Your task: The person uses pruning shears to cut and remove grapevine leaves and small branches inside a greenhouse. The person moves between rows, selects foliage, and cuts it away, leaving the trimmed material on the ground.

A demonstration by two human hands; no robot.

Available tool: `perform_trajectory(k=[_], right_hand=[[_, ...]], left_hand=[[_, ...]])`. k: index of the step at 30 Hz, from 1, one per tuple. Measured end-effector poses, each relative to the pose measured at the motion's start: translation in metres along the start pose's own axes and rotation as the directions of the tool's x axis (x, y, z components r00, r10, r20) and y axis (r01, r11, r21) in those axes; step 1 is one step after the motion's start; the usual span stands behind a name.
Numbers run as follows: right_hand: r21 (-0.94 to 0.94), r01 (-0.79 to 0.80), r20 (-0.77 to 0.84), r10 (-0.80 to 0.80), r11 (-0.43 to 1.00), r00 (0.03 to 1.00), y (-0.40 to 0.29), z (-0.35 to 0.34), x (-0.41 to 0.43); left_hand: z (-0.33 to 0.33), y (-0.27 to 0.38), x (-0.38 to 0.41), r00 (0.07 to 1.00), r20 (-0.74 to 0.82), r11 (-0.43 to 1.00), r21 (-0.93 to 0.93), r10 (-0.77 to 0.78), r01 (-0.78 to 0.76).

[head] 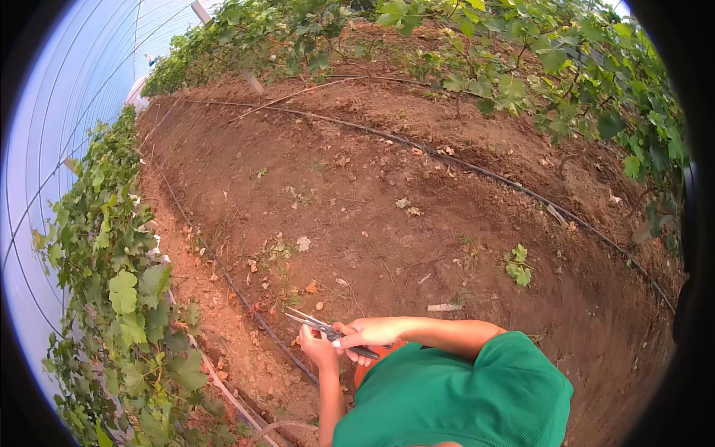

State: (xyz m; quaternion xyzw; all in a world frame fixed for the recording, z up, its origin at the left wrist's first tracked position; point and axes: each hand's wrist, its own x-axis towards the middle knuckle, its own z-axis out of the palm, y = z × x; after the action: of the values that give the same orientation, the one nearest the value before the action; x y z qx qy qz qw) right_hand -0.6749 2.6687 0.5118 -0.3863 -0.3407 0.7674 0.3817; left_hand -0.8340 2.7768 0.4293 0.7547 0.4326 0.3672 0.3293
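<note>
My right hand [371,332] grips a pair of scissors [329,331] with dark handles, in front of my green shirt. Their slim metal blades point left and stand slightly apart. Close against the scissors is my left hand [320,349], its fingers bent up beside the blades. Whether those fingers pinch the scissors or something small is hidden. Below the handles shows part of an orange thing [363,373], mostly covered by my arm and shirt.
Leafy grapevines [128,335] line the left, beside a plastic greenhouse wall [39,139]. More vines [503,50] grow along the top and right. Black hoses [391,136] run along the bare soil [346,184]. A cut leafy sprig [519,265] and a pale scrap [444,307] lie there.
</note>
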Motion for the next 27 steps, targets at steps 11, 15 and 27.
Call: perform_trajectory(k=[11, 15, 27], right_hand=[[0.015, 0.061, -0.242, -0.055, 0.998, 0.969, -0.079, -0.095, 0.023], [-0.048, 0.106, -0.191, -0.113, 0.993, 0.975, -0.121, -0.145, 0.070], [0.072, 0.244, -0.462, -0.184, 0.967, 0.868, -0.175, -0.271, 0.084]], left_hand=[[0.104, -0.030, 0.139, 0.982, 0.187, 0.977, -0.210, 0.015, 0.025], [0.121, -0.042, 0.203, 0.987, 0.156, 0.966, -0.260, 0.045, -0.003], [0.227, -0.073, 0.330, 0.929, 0.360, 0.972, -0.235, 0.086, 0.001]])
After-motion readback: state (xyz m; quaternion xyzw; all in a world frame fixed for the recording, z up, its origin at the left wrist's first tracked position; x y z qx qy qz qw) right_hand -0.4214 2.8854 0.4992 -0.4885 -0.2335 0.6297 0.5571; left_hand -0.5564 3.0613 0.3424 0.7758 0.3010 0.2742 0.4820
